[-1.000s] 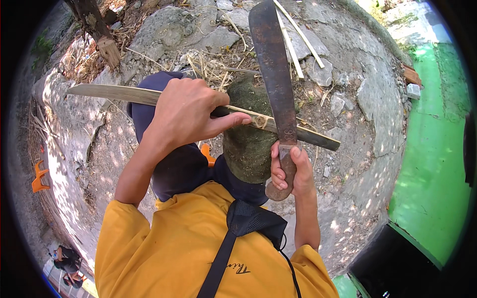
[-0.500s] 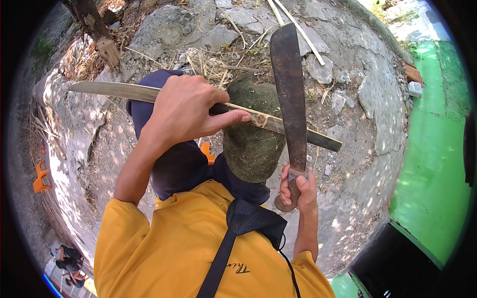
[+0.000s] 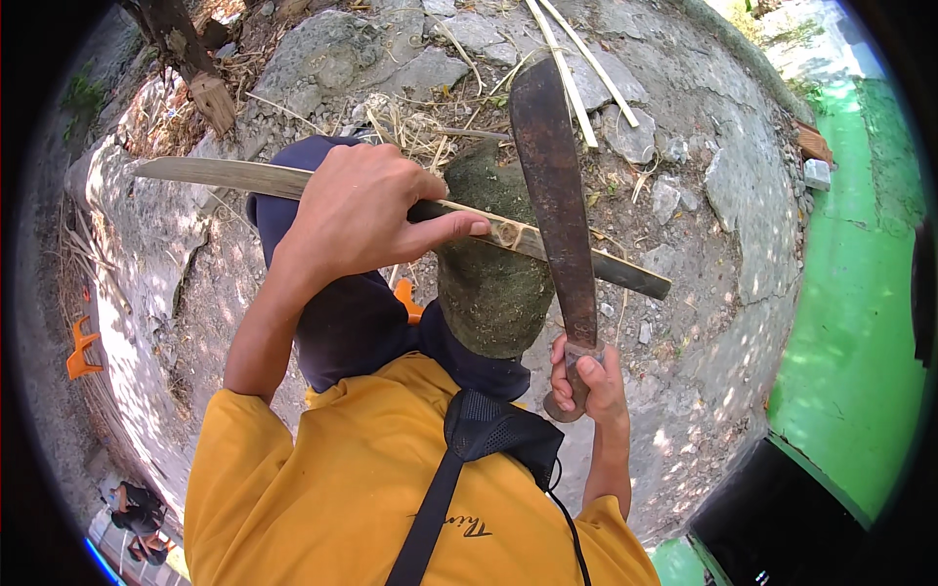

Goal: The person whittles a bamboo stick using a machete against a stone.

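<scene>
My left hand (image 3: pixel 366 210) is closed around a split bamboo strip (image 3: pixel 625 272), thumb stretched along its pale cut edge. A node shows on the strip just past my thumb. It lies crosswise over my legs, above a dusty green cloth (image 3: pixel 493 293) that covers my right knee. In my right hand (image 3: pixel 591 379) is a machete (image 3: pixel 555 186) with a dark, rust-stained blade, gripped by its wooden handle. The blade points away from me and crosses over the strip to the right of the node; whether its edge touches the bamboo I cannot tell.
Pale split strips (image 3: pixel 565 73) lie on the cracked stone ground ahead, near dry shavings (image 3: pixel 410 132). A wooden post (image 3: pixel 210 98) stands at far left. An orange plastic piece (image 3: pixel 82 349) is at left, a green surface (image 3: pixel 840 293) at right. People (image 3: pixel 137 513) appear at lower left.
The machete has tilted, its tip swinging left and slightly toward me. My right hand has shifted a little nearer. The left hand and the bamboo strip have barely moved.
</scene>
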`<state>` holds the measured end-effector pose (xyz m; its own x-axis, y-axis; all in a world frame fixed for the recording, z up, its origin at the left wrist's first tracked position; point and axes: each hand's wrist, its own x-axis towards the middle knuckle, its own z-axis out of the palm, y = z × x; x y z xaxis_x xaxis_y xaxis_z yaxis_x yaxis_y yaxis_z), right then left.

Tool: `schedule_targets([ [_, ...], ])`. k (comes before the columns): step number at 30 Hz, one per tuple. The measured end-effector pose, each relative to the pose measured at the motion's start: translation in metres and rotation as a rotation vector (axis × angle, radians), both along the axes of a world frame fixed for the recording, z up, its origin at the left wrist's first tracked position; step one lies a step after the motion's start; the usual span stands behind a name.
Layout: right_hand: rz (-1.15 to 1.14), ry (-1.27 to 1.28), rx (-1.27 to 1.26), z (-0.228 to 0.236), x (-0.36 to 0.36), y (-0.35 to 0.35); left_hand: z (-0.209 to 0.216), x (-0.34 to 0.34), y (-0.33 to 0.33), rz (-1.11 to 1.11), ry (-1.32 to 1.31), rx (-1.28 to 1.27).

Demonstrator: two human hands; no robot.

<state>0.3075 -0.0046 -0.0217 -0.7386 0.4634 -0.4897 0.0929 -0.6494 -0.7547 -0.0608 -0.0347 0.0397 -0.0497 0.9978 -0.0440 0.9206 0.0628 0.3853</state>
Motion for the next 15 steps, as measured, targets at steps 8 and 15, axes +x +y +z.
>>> schedule_targets([
  [8,0.016,-0.019,0.005,0.001,-0.001,0.001,0.001,-0.001,0.002,-0.007,-0.021,-0.026],
  [15,-0.002,-0.004,0.011,-0.001,-0.010,-0.001,-0.001,-0.001,0.002,-0.021,0.012,-0.025],
])
